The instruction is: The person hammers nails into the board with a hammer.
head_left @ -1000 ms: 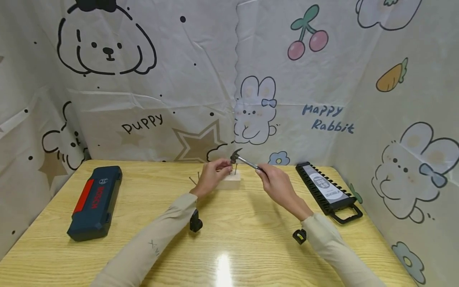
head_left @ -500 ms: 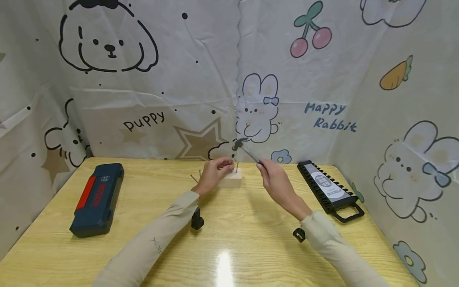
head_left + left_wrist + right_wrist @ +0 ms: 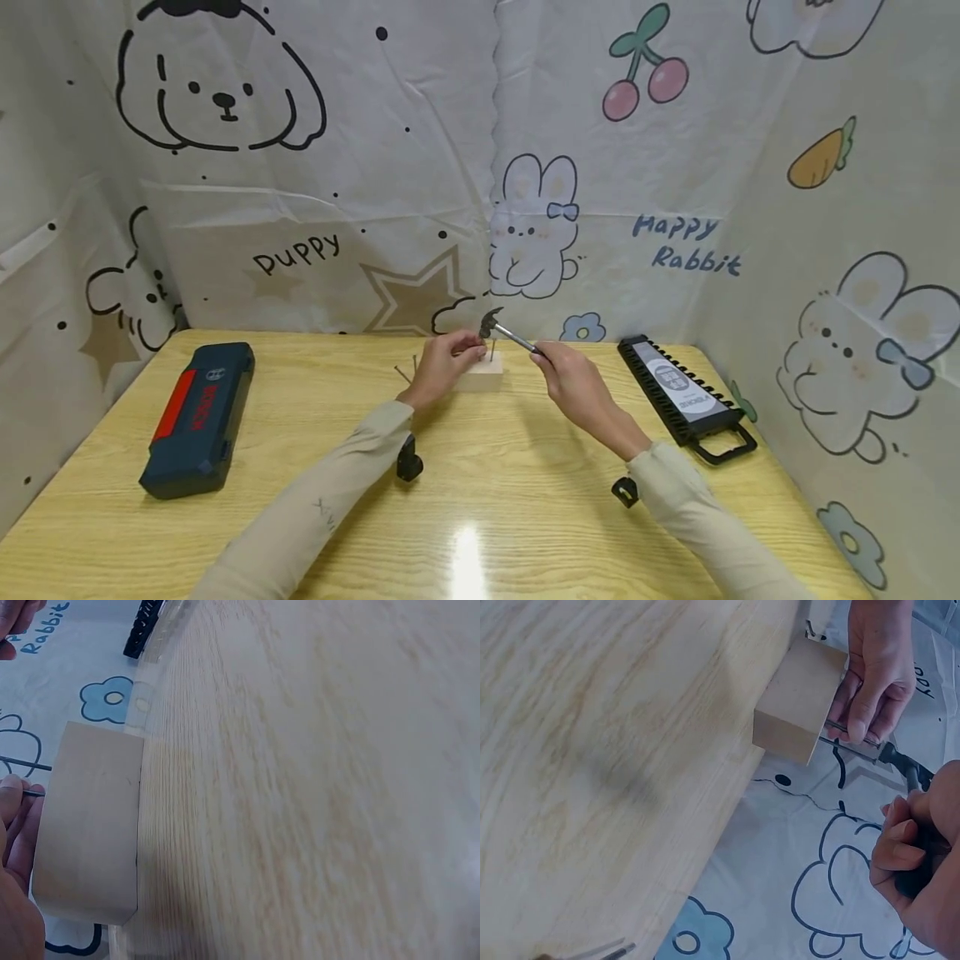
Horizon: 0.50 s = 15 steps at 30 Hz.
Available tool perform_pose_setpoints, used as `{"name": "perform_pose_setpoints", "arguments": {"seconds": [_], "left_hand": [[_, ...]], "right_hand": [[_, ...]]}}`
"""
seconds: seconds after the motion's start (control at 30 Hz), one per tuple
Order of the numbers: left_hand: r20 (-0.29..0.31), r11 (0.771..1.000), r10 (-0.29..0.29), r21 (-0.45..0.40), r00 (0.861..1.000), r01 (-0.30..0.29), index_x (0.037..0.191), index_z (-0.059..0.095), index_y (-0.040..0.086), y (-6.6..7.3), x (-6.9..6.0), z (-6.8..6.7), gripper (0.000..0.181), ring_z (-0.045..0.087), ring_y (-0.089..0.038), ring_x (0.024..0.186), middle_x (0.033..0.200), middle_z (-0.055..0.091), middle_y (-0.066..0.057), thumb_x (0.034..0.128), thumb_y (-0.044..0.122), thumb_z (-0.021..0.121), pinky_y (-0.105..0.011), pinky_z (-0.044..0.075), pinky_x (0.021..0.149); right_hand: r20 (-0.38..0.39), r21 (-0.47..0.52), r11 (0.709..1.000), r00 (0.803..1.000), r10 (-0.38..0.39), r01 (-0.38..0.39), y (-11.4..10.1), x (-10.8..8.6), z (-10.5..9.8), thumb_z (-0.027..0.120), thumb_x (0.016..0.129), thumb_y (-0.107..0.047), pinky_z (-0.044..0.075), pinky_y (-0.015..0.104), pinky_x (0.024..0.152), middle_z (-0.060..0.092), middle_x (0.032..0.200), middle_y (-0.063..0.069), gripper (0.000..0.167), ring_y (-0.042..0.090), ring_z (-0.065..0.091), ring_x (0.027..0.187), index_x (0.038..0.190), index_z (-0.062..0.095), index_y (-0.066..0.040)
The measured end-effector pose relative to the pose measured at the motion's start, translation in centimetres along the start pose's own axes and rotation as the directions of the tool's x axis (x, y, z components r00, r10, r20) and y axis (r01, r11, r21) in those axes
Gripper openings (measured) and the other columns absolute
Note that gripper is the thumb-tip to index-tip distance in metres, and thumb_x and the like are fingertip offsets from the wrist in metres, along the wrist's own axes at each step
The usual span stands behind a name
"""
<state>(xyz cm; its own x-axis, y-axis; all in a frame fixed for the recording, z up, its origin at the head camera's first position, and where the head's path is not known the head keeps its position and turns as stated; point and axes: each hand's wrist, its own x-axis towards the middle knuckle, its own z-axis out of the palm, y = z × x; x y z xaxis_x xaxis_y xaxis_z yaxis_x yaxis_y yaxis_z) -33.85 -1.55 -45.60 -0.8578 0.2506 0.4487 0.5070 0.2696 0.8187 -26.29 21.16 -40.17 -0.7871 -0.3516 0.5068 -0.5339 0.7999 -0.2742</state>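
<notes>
The person's left hand (image 3: 442, 367) keeps its fingers narrow, thumb and fingertips pinching a thin dark metal nail (image 3: 34, 793) at the top of a pale rectangular wooden block (image 3: 480, 382). The right hand (image 3: 581, 379) has its fingers curled round the dark grip of a hammer (image 3: 512, 335) with a silver shaft; its dark claw head is close to the pinched nail, though I cannot tell whether they touch. The block sits near the far edge of the light wood-grain table (image 3: 555, 467).

I count one hammer, one block and four nails: the pinched one, a grey upright nail (image 3: 492, 350) just beside it, and two slanting nails (image 3: 403, 376) left of the left hand, their lower ends partly hidden.

Compared with half a second ago, the hammer head is lower, while the left hand holds its place at the block.
</notes>
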Motion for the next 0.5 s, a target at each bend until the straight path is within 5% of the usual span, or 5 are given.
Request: {"name": "perform_pose_setpoints", "arguments": {"seconds": [0.5], "left_hand": [[0.007, 1.000, 0.008, -0.021, 1.000, -0.008, 0.109, 0.075, -0.003, -0.16, -0.08, -0.19, 0.014, 0.076, -0.029, 0.100, 0.107, 0.078, -0.017, 0.0969, 0.004, 0.074, -0.036, 0.062, 0.092]], "right_hand": [[0.015, -0.017, 1.000, 1.000, 0.018, -0.017, -0.18, 0.13, -0.12, 0.059, 0.108, -0.012, 0.042, 0.031, 0.057, 0.059, 0.079, 0.003, 0.014, 0.015, 0.048, 0.065, 0.098, 0.066, -0.004]]}}
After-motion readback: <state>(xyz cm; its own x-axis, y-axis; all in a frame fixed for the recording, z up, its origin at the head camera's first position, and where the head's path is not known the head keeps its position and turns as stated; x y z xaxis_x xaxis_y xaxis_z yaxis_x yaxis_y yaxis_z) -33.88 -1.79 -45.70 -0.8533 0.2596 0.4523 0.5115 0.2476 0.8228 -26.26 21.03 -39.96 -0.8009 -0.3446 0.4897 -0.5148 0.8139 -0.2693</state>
